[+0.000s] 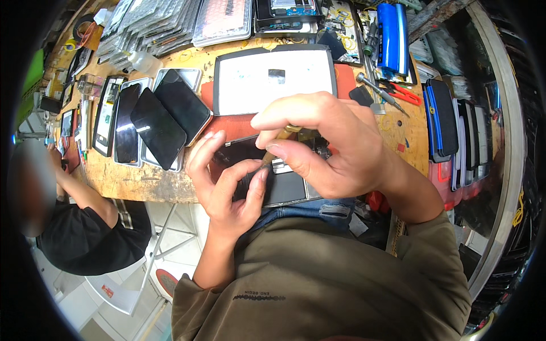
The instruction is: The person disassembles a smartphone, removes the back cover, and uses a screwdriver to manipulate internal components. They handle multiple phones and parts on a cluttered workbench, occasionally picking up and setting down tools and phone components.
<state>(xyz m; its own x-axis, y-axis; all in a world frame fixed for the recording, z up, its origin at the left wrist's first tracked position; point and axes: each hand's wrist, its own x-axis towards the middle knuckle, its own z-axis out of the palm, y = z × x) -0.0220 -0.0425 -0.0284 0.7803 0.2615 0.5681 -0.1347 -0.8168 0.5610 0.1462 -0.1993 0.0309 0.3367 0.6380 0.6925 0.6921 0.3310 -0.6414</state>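
Observation:
An opened phone (pixel 284 188) lies near the bench's front edge, its dark battery and part of its inner board showing below my hands. My right hand (pixel 341 148) grips a slim brass-coloured screwdriver (pixel 277 143) between thumb and fingers, slanted down to the left. At its lower end, the thumb and forefinger of my left hand (pixel 223 190) close round the shaft. The other left fingers are raised and curled over the phone's left side. My fingers hide the exact spot where the tip meets the phone.
A white work pad (pixel 244 85) lies on a red mat (pixel 236 126). Several dark phones (pixel 158 128) are stacked left. Red-handled pliers (pixel 405 95) and a grey screwdriver (pixel 380 91) lie right. Bagged parts (pixel 151 25) pile up behind. A person in black (pixel 91 233) sits at left.

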